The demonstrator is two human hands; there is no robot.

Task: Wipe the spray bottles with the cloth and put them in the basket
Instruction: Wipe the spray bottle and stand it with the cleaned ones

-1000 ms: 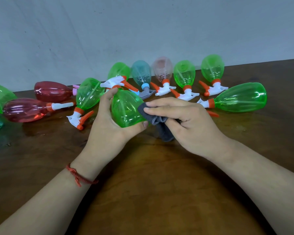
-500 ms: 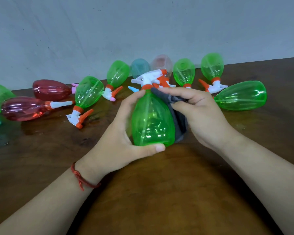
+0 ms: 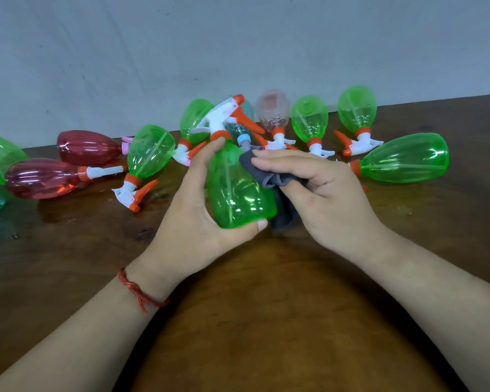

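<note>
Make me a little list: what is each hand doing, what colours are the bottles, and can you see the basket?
left hand: grips a green spray bottle, nozzle up
right hand: holds the grey cloth against that bottle
other bottles: green, red, bluish and pale pink, lying on the table
basket: not in view

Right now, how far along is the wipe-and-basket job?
Done: cannot tell, since no basket is in view. In hand: the left hand grips one green spray bottle upright while the right hand holds the grey cloth against its side. Left: many other bottles, green, red and paler ones, lie on the table.
</note>
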